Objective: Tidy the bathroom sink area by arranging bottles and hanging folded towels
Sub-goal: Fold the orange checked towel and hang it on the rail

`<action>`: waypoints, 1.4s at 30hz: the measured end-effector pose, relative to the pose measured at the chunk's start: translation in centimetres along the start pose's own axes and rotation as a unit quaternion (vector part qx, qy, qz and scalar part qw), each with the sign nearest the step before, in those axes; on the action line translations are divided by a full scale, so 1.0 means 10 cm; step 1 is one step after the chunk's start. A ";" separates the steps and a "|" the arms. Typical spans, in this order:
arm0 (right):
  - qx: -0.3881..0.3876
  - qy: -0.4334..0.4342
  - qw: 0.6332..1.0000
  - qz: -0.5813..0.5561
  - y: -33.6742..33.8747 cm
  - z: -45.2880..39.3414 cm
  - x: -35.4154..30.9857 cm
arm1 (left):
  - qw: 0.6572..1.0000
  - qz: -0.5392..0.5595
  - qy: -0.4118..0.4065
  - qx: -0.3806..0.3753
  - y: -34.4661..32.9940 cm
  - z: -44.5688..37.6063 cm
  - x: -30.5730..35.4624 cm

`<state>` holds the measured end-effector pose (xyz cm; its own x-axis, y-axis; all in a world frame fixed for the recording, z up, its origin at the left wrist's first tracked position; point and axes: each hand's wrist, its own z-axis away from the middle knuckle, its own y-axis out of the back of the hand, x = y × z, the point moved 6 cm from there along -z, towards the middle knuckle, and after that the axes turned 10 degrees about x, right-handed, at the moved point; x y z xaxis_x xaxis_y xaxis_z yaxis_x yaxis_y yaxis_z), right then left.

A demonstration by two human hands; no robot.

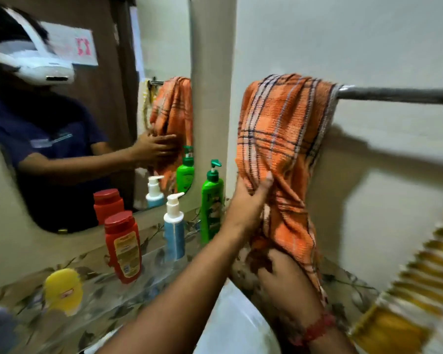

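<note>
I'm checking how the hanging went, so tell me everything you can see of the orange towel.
The orange towel is a thin woven-looking cloth, checked with dark and pale stripes. It is draped over the left end of the metal towel rail on the wall, hanging bunched and creased rather than flat. The left hand grips a fold at mid-height; the right hand holds its lower part. Its reflection shows in the mirror.

A pale cream wall (343, 42) fills the right side of a bathroom. A large mirror (92, 118) with rounded corners is fixed to the wall on the left, reflecting a dark brown door. Below it runs a ledge (128, 297) with a leaf pattern. A white basin (230, 328) sits at the bottom edge.
</note>
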<state>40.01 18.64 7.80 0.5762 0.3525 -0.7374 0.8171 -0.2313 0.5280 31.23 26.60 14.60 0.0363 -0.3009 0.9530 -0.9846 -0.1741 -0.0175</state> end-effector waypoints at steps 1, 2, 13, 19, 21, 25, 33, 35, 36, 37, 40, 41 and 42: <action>0.036 0.032 0.998 0.041 0.18 -0.03 -0.10 | 1.000 0.007 0.008 0.007 -0.02 -0.03 0.04; 0.058 0.067 0.994 0.071 0.38 -0.02 -0.24 | 1.000 0.012 0.013 0.015 -0.04 -0.05 0.08; 0.284 0.035 0.958 0.000 1.38 -0.91 -0.95 | 0.988 0.134 0.049 0.060 -0.11 0.06 0.52; 0.201 -0.012 0.979 -0.040 1.18 -1.15 -1.02 | 0.990 0.133 -0.031 0.042 -0.19 0.40 0.72; 0.165 -0.006 0.986 -0.035 1.15 -1.07 -1.04 | 0.990 0.125 -0.034 0.053 -0.14 0.56 0.70; 0.206 0.049 0.966 -0.149 1.23 -0.67 -1.02 | 0.979 0.147 -0.071 0.120 0.04 0.83 0.79; 0.094 0.133 0.965 -0.205 1.38 0.35 -0.71 | 0.994 0.081 -0.049 0.047 -0.22 1.42 1.22; 0.046 0.151 0.967 -0.199 1.43 0.43 -0.65 | 0.994 0.045 -0.039 0.095 -0.26 1.56 1.21; 0.030 0.162 0.966 -0.197 1.49 0.45 -0.62 | 0.991 0.036 -0.034 0.126 -0.26 1.63 1.20; 0.018 0.165 0.967 -0.191 1.54 0.49 -0.58 | 0.987 0.035 -0.035 0.150 -0.27 1.72 1.20; -0.051 0.195 0.958 -0.205 1.65 0.71 -0.52 | 0.979 0.017 -0.046 0.200 -0.27 1.99 1.15; -0.084 0.212 0.951 -0.209 1.67 0.82 -0.53 | 0.974 0.026 -0.043 0.220 -0.26 2.08 1.11; -0.117 0.231 0.943 -0.209 1.66 0.94 -0.53 | 0.969 0.043 -0.037 0.242 -0.24 2.20 1.09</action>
<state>50.61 4.43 16.54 0.0916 0.7380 -0.6686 0.9146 0.2033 0.3496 37.73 3.06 18.35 -0.0132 -0.3964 0.9180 -0.7892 -0.5596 -0.2530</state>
